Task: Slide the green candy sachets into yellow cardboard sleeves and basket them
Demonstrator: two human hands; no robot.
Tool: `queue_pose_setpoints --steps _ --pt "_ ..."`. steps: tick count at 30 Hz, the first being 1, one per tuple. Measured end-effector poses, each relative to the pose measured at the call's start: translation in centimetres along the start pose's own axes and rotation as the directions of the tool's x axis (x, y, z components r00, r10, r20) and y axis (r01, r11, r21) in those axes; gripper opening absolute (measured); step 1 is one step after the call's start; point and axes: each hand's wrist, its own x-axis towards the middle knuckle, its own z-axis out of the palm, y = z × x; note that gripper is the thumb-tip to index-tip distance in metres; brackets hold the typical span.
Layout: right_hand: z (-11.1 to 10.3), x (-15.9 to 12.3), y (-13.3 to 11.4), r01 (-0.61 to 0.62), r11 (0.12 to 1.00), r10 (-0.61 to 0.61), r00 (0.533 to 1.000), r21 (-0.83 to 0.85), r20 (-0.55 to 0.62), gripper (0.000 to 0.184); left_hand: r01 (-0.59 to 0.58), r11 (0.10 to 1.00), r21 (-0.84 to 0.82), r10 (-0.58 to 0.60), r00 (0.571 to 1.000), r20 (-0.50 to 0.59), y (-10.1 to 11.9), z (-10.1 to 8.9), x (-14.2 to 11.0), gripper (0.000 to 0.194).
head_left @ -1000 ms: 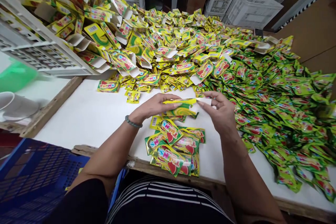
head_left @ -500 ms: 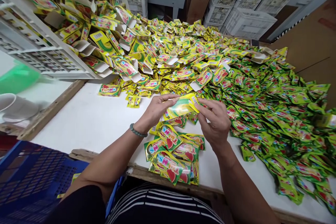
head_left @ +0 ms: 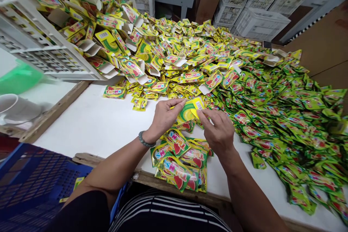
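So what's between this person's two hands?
A yellow-and-green box, seen in the head view: the left hand holds one end, and the right hand touches the barcoded end.

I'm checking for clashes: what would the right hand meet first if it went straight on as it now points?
The right hand would first meet the yellow-and-green cardboard box it touches now; beyond it, probably the left hand, though depth is unclear.

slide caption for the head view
Left hand holds a yellow-green carton, right hand at its barcoded end, near printed packs.
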Motion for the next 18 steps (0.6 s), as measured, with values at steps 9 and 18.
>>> queue_pose_setpoints --steps 9,18 --pt "-0.1 -0.1 -0.2 -0.033 0.999 0.032 0.999 0.026 0.04 0.035 0.003 0.998 0.069 0.002 0.998 -0.061 -0.3 -0.5 0.4 0.023" --pt "0.5 -0.6 -0.6 -0.102 0.994 0.1 0.994 0.037 0.037 0.04 -0.091 0.987 0.134 0.091 0.996 0.003 0.4 0.5 -1.1 0.026"
